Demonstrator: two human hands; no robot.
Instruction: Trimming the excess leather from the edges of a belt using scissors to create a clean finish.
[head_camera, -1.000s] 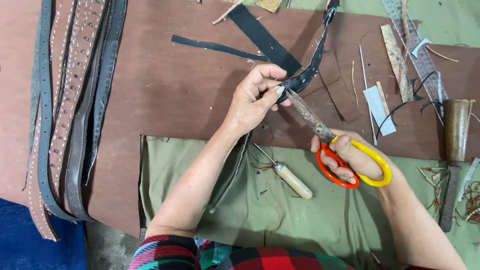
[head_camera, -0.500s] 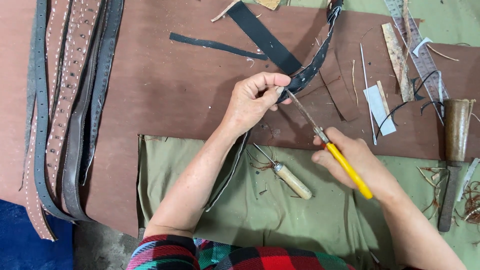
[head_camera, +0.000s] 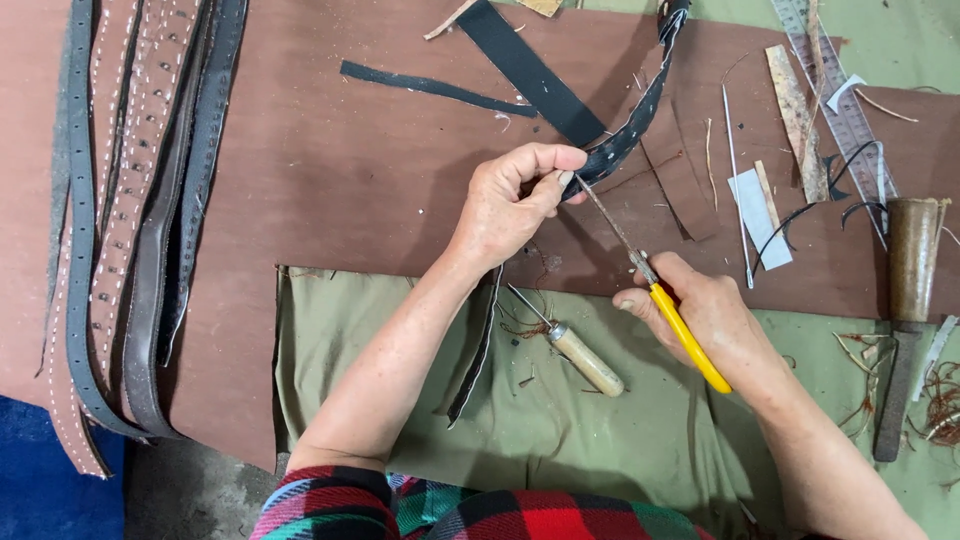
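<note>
I look down on a brown worktop (head_camera: 330, 190) with an olive cloth (head_camera: 400, 400) laid over its near part; along the far left lies a bundle of belts (head_camera: 130, 220), brown and grey, some stitched or studded, running away from me; a blue patch of floor (head_camera: 40, 490) shows at the lower left corner.

My left hand (head_camera: 505, 205) sits near the middle, its fingers (head_camera: 545, 160) pressed together, pinching the near end of a dark strap (head_camera: 640, 105) that curves up toward the top edge; a loose length of strap also trails down under that wrist onto the cloth. My right hand (head_camera: 715, 315) is closed around the yellow handles of scissors (head_camera: 650, 275); the blades point up and left and their tip meets the strap right at the left thumb; whether the blades are parted I cannot tell.

Just below the hands, on the cloth, lies an awl (head_camera: 575, 350) with a pale wooden handle, touching neither hand. Two black strips (head_camera: 520, 65) lie further up the worktop; to the right are thin offcuts, a white scrap (head_camera: 758, 215) and a steel ruler (head_camera: 840, 110); at the far right rests a worn tool (head_camera: 910, 300) with a thick brown head, among reddish shavings.
</note>
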